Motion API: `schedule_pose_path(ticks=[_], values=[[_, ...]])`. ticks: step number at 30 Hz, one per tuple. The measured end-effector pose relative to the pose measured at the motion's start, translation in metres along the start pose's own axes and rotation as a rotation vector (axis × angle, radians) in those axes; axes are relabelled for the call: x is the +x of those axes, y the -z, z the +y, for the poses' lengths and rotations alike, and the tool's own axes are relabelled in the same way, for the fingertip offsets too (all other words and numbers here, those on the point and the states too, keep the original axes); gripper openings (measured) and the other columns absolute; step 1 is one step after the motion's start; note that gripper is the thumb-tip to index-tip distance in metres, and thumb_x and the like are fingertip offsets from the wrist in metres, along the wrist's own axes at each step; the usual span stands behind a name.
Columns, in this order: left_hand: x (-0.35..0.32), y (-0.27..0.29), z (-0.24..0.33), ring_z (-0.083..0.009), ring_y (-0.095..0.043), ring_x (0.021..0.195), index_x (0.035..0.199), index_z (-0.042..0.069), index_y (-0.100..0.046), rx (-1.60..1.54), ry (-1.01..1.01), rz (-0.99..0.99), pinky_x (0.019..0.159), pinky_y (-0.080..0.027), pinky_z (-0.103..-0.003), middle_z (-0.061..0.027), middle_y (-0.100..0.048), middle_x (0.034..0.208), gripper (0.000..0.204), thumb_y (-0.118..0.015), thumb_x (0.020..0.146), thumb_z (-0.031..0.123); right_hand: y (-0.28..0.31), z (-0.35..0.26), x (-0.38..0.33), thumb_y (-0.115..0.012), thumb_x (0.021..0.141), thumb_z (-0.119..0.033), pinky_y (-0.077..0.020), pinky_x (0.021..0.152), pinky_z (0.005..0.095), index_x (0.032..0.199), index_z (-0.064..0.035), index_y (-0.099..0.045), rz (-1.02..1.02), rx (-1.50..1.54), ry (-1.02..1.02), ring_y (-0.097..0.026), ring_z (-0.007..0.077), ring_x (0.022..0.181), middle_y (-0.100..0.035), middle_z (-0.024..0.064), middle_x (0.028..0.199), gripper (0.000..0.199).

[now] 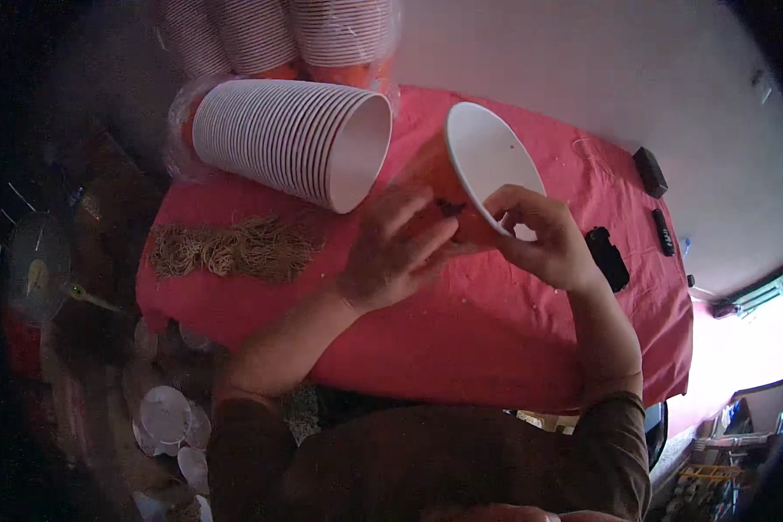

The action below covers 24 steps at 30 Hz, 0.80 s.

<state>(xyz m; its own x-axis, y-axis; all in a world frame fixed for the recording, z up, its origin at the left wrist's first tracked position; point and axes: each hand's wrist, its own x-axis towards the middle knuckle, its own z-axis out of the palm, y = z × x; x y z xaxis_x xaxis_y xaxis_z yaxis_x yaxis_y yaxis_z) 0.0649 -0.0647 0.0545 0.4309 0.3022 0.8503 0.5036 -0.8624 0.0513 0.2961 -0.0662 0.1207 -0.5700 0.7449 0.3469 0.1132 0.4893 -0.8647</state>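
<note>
A large paper cup (496, 152), orange outside and white inside, is tilted above the red cloth, its mouth facing right. The fingers of my left hand (396, 248) curl against its orange side, near a dark printed patch. With thumb and fingers my right hand (544, 239) pinches the near part of the rim. To the left lies a long nested stack of similar cups (278, 139), white rims showing and mouth toward the right. A bundle of tan strings (235, 250) rests on the cloth in front of that stack.
A red cloth (487, 348) covers the table. More wrapped cup stacks (339, 30) stand at the back. On the right are a black cloth-like item (607, 259), a dark block (650, 172) and a black marker-like object (663, 231). White cups (165, 413) lie on the floor at left.
</note>
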Motion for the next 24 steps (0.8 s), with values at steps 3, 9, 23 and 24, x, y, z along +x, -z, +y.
schedule_pose_path(ticks=[3, 9, 23, 24], values=[[-0.002, -0.001, 0.006, -0.0327, -0.043, 0.116, 0.125, 0.017, -0.05, -0.074, 0.037, -0.017, 0.096, -0.037, -0.047, -0.0128, -0.041, 0.126, 0.064, -0.075, 0.067, 0.016, -0.007, -0.009, 0.0, -0.056, 0.075, 0.007, -0.0412, 0.072, 0.0224, 0.099, -0.0025, -0.059, -0.029, -0.119, 0.012, -0.052, 0.0076, 0.086, -0.056, 0.0004, 0.095, 0.026], [-0.003, -0.013, 0.002, -0.0302, -0.046, 0.113, 0.12, 0.016, -0.057, -0.133, 0.024, 0.032, 0.091, -0.041, -0.044, -0.012, -0.042, 0.124, 0.056, -0.074, 0.067, 0.011, -0.014, -0.002, -0.005, -0.059, 0.073, 0.003, -0.0419, 0.065, 0.0229, 0.099, -0.0036, -0.059, 0.008, -0.097, 0.045, -0.052, 0.009, 0.08, -0.057, 0.0006, 0.09, 0.026], [-0.002, 0.011, -0.004, -0.0306, -0.05, 0.109, 0.112, 0.012, -0.056, -0.131, 0.022, 0.02, 0.094, -0.04, -0.043, -0.0121, -0.05, 0.119, 0.044, -0.073, 0.071, 0.01, -0.01, -0.001, -0.006, -0.057, 0.075, 0.006, -0.0428, 0.067, 0.0231, 0.101, -0.0024, -0.059, 0.136, -0.228, 0.015, -0.053, 0.0095, 0.084, -0.058, 0.0023, 0.091, 0.028], [-0.001, 0.015, -0.009, -0.0306, -0.05, 0.109, 0.112, 0.012, -0.056, -0.128, 0.019, 0.023, 0.094, -0.04, -0.043, -0.0121, -0.05, 0.119, 0.044, -0.073, 0.071, 0.01, -0.009, 0.0, -0.006, -0.057, 0.075, 0.006, -0.0428, 0.067, 0.0231, 0.101, -0.0024, -0.059, 0.136, -0.23, 0.02, -0.053, 0.0095, 0.084, -0.058, 0.0023, 0.091, 0.028]])
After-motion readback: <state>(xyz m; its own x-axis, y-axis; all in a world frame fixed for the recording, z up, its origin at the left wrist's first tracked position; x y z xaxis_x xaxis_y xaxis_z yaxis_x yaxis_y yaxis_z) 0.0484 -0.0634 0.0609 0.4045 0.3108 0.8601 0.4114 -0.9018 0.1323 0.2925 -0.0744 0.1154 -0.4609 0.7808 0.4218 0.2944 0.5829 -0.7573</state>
